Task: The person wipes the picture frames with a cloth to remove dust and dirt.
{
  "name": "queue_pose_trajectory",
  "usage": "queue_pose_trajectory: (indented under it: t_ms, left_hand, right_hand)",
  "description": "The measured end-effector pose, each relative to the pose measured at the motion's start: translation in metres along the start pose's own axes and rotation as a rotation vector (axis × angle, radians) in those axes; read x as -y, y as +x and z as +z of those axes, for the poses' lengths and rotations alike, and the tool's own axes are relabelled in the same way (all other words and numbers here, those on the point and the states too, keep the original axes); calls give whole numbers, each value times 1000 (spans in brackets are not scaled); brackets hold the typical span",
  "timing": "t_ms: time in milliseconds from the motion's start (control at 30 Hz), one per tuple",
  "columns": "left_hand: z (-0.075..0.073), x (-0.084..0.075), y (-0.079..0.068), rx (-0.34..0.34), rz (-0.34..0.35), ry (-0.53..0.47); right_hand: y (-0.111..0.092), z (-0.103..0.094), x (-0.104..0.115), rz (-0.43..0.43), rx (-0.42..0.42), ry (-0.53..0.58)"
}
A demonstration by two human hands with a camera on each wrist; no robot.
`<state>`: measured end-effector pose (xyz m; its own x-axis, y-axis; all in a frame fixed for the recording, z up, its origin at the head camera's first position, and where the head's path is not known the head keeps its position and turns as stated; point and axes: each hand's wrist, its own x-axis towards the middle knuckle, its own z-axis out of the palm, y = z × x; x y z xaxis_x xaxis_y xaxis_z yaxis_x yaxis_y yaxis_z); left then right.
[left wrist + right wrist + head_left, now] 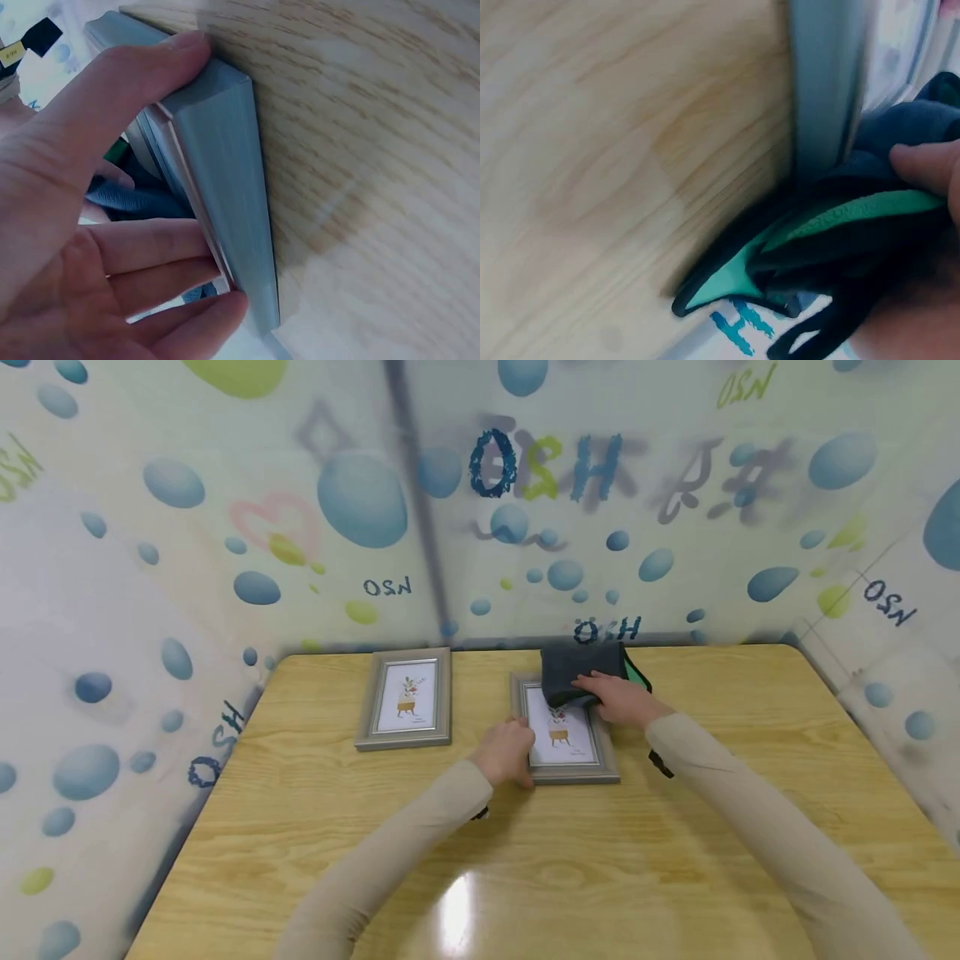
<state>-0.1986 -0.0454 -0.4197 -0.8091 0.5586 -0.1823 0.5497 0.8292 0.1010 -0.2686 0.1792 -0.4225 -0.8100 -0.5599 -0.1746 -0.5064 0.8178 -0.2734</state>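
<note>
A grey picture frame (564, 752) with a potted-plant print lies on the wooden table, right of the middle. My left hand (506, 752) grips its near left corner; in the left wrist view the thumb (154, 66) lies over one edge of the frame (225, 165) and the fingers are along the adjoining side. Over the far part of the frame is a folded dark cloth (576, 667) with a green underside and black edging. My right hand (622, 700) holds this cloth against the frame, the right thumb (926, 165) pressing into its folds. The cloth hides the frame's top.
A second, similar picture frame (442, 710) lies to the left, near the table's back edge. Behind the table (360, 852) hangs a pale wall covering (465, 552) with blue and green spots, and more of it borders both sides.
</note>
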Motion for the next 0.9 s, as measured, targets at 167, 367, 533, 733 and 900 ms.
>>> queue_pose_trajectory:
  t_ms: [167, 367, 533, 733, 900]
  left_hand:
    - [1, 1, -2, -14, -6, 21]
    - [1, 2, -4, -51, -6, 16]
    - [-1, 4, -5, -54, -19, 18]
    - [-1, 5, -4, -35, -10, 21]
    - [-1, 0, -1, -6, -14, 27]
  right_hand:
    - [-24, 7, 7, -96, 12, -43]
    - [-68, 17, 26, -211, -4, -83]
    - [-85, 20, 33, -257, -38, -96]
    - [-57, 17, 20, -181, -77, -119]
    - [-20, 12, 5, -79, -84, -149]
